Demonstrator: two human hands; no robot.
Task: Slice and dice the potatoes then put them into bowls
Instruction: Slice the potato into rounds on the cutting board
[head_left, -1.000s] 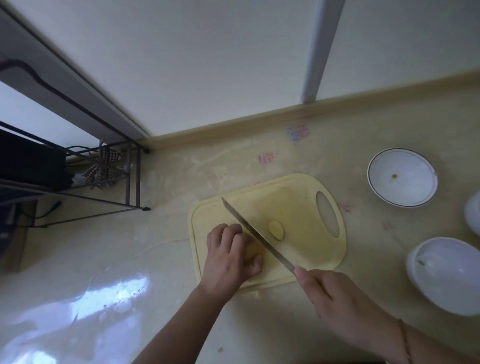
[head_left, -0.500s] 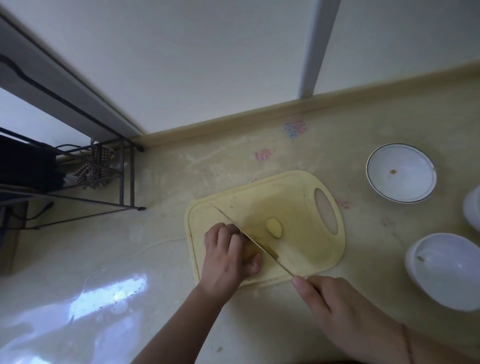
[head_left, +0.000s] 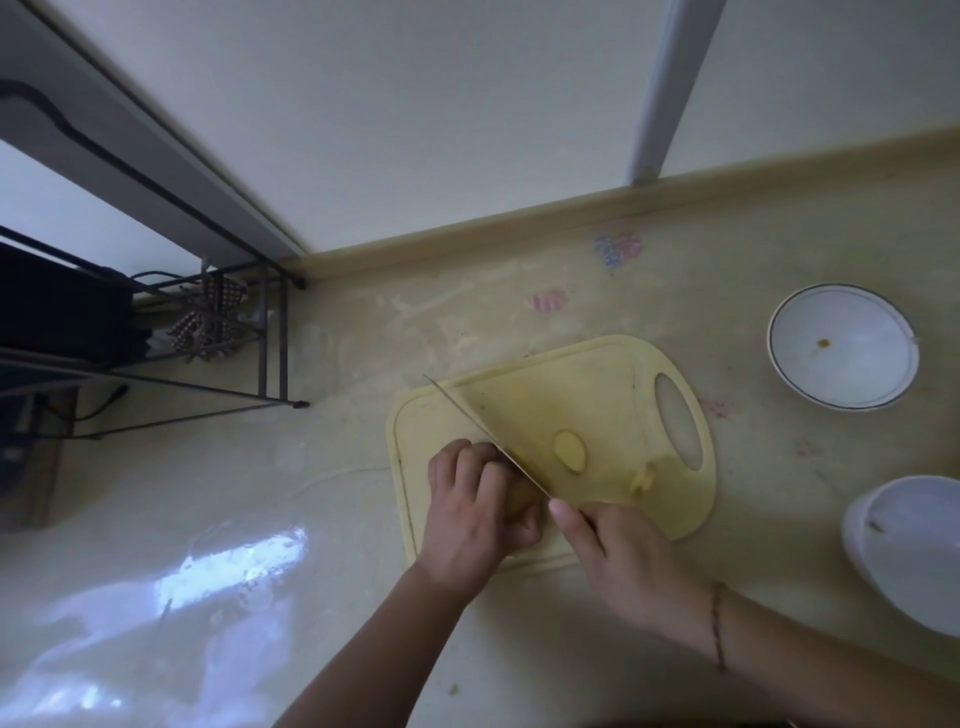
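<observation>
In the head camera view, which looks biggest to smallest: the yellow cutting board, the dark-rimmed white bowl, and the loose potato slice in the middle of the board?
1. Cutting board, by far the largest.
2. Dark-rimmed bowl, clearly smaller.
3. Potato slice, the smallest.
All three lie at a similar distance, so the order seems reliable.

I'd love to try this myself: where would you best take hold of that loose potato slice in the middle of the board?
Pinch the potato slice across its narrow width, coming from above. It lies flat on the cutting board, an oval with its long axis running toward and away from the person, and apart from the knife, so its long edges are free.

Dim, soft; perhaps window glare lower-left.
</observation>
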